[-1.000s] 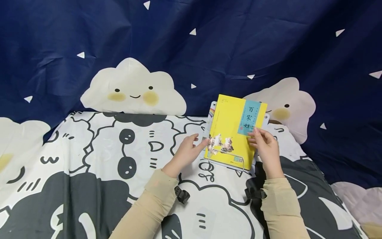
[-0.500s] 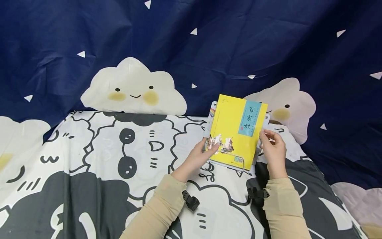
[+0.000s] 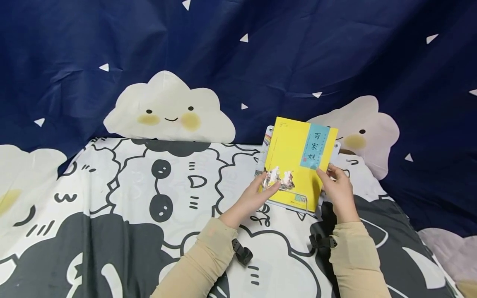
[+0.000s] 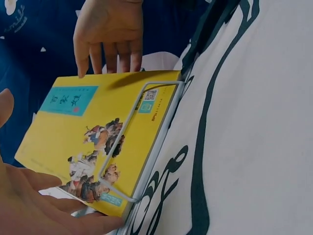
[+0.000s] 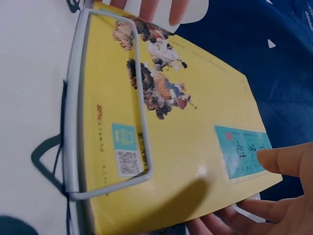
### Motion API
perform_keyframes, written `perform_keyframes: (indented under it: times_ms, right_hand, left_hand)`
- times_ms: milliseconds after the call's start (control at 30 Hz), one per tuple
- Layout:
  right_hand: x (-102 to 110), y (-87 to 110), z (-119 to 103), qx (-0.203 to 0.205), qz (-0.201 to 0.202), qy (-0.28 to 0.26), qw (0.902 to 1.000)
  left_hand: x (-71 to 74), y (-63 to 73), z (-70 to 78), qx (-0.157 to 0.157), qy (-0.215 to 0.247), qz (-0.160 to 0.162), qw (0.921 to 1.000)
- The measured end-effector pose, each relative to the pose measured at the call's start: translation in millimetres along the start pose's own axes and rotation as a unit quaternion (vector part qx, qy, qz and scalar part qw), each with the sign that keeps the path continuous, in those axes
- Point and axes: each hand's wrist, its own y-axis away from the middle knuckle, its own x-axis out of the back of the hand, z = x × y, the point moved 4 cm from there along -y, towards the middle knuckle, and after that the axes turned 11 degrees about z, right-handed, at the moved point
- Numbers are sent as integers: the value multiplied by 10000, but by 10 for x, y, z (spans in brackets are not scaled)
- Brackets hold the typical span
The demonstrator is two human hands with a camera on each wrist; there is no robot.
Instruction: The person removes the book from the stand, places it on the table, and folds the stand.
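A yellow book (image 3: 290, 153) with a blue title panel leans on a reading stand. The stand's printed back board (image 3: 267, 142) peeks out behind the cover, and its grey wire clip (image 5: 142, 93) crosses the lower front. My left hand (image 3: 254, 198) is at the book's lower left edge, thumb over the cover, fingers straight along the side in the left wrist view. My right hand (image 3: 340, 191) is at the right edge, its thumb over the cover near the blue panel. In the left wrist view its fingers extend straight down by that edge, tips hidden behind the book.
Beneath the stand spreads a white and dark grey cartoon-print cloth (image 3: 130, 182). A dark blue curtain (image 3: 261, 70) with pale clouds hangs right behind the book. Both wrists wear black camera mounts (image 3: 242, 251).
My left hand has come right to the book, its thumb now overlapping the cover. My right hand shifted outward to the right edge, then slightly back in. The book stays about where it was.
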Motion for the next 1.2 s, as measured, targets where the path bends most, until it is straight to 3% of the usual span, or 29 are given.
perform_keyframes:
  times_ms: [167,400,733,933,1200]
  right_hand:
    - [5,37,-41,-64,-168,-218,9996]
    - [34,79,-109,-10,-23,-456,9990]
    - [70,185,-253,524,303,-108,9981]
    - [72,195,-277,640,619,-299,9956]
    - [61,266,-334,1022,1086,-567,9872]
  left_hand:
    - [6,13,15,-90,-94,28,9999]
    - [1,13,56,-173,150,-104,9997]
    - [4,42,97,-208,309,-99,9993]
    - [41,62,133,-417,350,-6,9985]
    - [77,49,199,-727,829,123,9938]
